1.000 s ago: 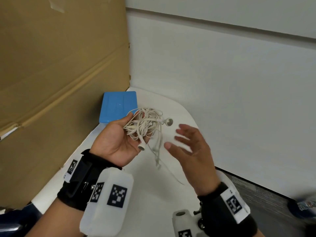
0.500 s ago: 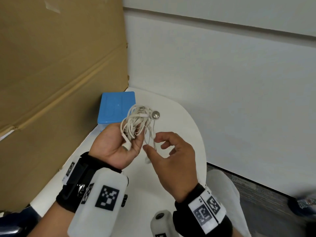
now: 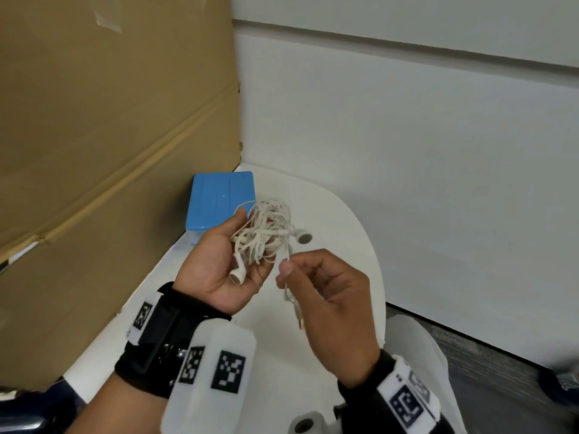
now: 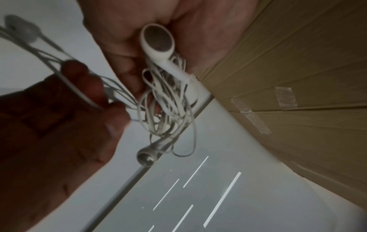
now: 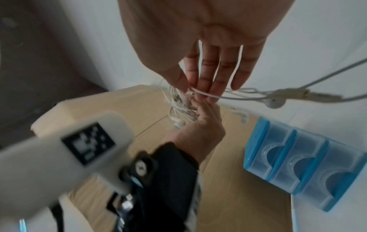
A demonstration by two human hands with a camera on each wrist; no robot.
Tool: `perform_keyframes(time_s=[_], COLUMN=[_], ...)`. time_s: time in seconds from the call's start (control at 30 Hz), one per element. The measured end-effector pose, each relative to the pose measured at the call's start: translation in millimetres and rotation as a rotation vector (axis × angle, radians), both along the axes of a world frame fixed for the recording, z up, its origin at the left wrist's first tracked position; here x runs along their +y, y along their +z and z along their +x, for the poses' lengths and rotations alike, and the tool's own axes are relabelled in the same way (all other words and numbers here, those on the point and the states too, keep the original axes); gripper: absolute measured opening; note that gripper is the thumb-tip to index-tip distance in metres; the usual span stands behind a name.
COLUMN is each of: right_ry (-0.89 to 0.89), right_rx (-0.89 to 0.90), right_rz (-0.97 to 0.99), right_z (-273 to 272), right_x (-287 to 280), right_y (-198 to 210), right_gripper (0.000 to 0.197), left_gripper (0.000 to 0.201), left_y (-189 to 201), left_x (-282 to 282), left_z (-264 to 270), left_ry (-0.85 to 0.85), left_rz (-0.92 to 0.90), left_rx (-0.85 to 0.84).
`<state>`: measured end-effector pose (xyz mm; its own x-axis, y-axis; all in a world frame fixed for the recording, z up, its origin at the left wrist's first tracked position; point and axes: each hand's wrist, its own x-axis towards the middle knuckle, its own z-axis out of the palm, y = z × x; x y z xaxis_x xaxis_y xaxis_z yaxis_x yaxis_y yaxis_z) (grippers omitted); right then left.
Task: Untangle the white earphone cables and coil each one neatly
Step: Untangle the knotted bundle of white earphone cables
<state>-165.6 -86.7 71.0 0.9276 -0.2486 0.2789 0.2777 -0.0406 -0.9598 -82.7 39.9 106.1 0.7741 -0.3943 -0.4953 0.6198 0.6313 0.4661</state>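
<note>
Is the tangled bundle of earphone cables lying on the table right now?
No, the left hand holds the cable bundle up above the white table.

Blue box (image 3: 219, 200) beside cardboard (image 3: 94, 136)

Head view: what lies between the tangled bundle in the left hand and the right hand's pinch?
Only taut white cable strands run from the bundle to the right hand; the head view shows it.
</note>
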Motion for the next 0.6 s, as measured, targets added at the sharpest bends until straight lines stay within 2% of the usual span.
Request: perform_keyframes(time_s=[0.1, 0.3, 0.37, 0.4, 0.43, 0.5, 0.6], right_ry=[0.045, 0.0, 0.013, 0.02, 0.02, -0.001, -0.035], right_rx=[0.051, 0.091, 0.092, 0.092, 0.092, 0.093, 0.086], right_rz=[0.158, 0.175, 0.192, 0.201, 0.209, 0.231, 0.289], right_z=[3.3, 12.4, 12.5, 12.6, 12.5, 12.7, 11.7], right_x=[-10.4, -25.8, -26.1, -25.5, -24.8, -23.5, -24.1], right_y=[5.8, -0.3, -3.0, -3.4, -3.3, -1.5, 0.9], right_gripper=[0.014, 0.012, 0.016, 0.02, 0.024, 0.026, 0.023], left_gripper=[0.026, 0.018, 0.012, 0.017, 0.021, 0.014, 0.013], left_y=[-1.1, 2.5, 1.6, 0.8, -1.6, -3.7, -5.8], left_x=[-6.2, -16.2, -17.6, -18.8, -19.8, -21.5, -22.9], left_z=[-4.4, -16.8, -18.7, -19.5, -20.0, -21.9, -21.7], left_ry=[-0.013, -0.051, -0.075, -0.095, -0.119, -0.129, -0.078], left_rz=[0.017, -0.056, -0.063, -0.059, -0.046, 0.03, 0.123], left_rx=[-0.051, -0.242, -0.297, -0.333, -0.377, -0.435, -0.505])
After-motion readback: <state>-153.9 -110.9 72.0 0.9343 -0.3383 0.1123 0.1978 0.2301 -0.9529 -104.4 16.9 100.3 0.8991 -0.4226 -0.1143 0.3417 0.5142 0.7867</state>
